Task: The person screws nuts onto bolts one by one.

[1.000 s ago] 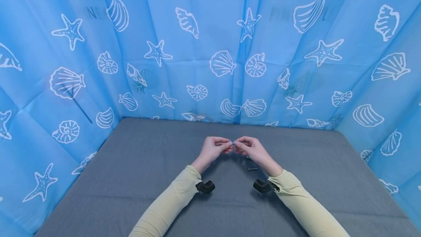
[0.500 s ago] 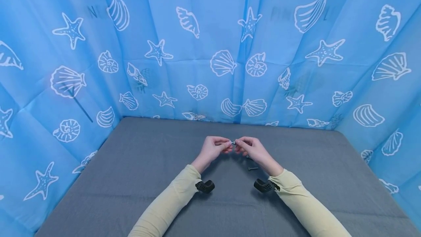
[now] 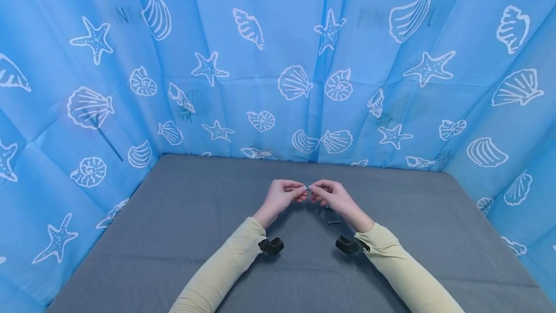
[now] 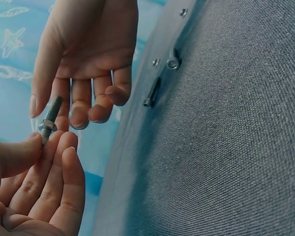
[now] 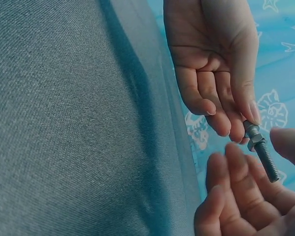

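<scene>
Right wrist view: the left hand (image 5: 213,56) is pinching a bolt (image 5: 269,162) bearing a nut (image 5: 256,142), while the right hand (image 5: 255,211) is holding thumb and fingers apart around it.

Distant head camera looks down; close wrist views share a bolt (image 5: 263,152)

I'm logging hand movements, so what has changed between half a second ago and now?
The right hand seems to have edged its fingertips slightly toward the left hand. The left hand's grip on the held bolt and the loose bolt on the table look unchanged.
</scene>
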`<state>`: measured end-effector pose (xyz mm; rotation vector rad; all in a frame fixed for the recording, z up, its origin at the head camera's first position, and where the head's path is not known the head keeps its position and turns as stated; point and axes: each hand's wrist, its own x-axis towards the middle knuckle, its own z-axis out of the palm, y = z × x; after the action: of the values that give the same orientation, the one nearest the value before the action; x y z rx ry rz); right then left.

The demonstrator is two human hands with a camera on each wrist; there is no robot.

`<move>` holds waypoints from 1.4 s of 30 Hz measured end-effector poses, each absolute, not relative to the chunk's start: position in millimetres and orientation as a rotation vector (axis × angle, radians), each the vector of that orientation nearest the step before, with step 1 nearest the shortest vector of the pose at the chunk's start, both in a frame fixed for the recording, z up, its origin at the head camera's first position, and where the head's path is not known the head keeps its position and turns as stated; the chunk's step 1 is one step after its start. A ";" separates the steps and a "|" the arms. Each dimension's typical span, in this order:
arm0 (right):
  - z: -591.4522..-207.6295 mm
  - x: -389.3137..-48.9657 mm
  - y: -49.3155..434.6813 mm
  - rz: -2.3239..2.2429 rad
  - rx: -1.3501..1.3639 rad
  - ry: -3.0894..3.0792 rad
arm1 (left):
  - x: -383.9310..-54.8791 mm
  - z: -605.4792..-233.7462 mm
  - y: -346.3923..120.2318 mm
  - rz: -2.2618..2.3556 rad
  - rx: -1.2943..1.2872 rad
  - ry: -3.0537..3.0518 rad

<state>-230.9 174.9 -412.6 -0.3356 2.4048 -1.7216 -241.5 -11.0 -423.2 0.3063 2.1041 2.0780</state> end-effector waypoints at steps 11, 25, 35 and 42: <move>-420.3 -235.5 176.2 -1.733 -0.334 2.417 | -252.8 -439.3 -9.7 2.087 0.298 2.108; -423.4 -235.4 175.5 -1.754 -0.319 2.419 | -252.0 -441.7 -7.7 2.083 0.291 2.121; -424.1 -236.3 175.8 -1.728 -0.368 2.453 | -253.4 -444.0 -9.1 2.086 0.285 2.116; -422.7 -235.3 176.3 -1.760 -0.400 2.438 | -252.8 -442.8 -10.3 2.097 0.294 2.104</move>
<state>-235.3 176.3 -422.7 -0.3999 2.4379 -1.7596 -252.8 -10.3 -442.8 0.2942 2.1036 2.0971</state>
